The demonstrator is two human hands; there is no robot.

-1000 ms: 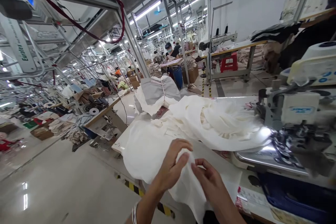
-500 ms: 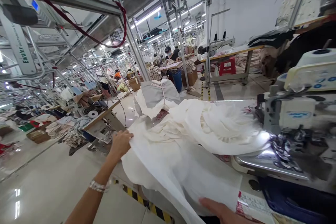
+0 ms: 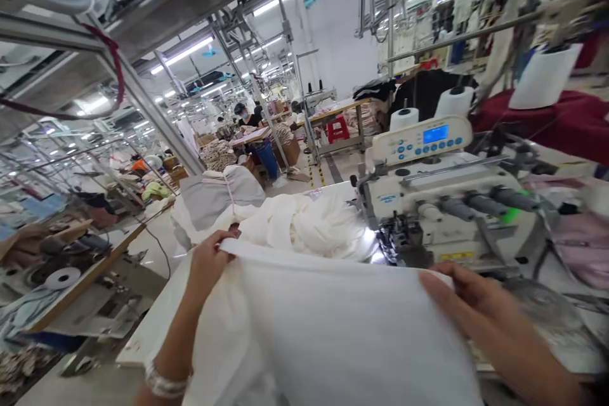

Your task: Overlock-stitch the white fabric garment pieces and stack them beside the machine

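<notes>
White woven cloth (image 3: 342, 323) is seen in the head view, raised as a sheet above a white work table (image 3: 143, 342), its upper hem (image 3: 333, 263) drawn taut. The cloth is judged light, soft and limp, so it is best taken along that hem. The edge is pinched narrowly by the left hand (image 3: 209, 266) and held between the curled fingers of the right hand (image 3: 476, 311). Bunched white fabric (image 3: 304, 225) lies behind, near an overlock sewing machine (image 3: 442, 203). Both thumbs are hidden by the cloth, its lower part is cut off by the frame, and any link to the bunched fabric cannot be made out.
</notes>
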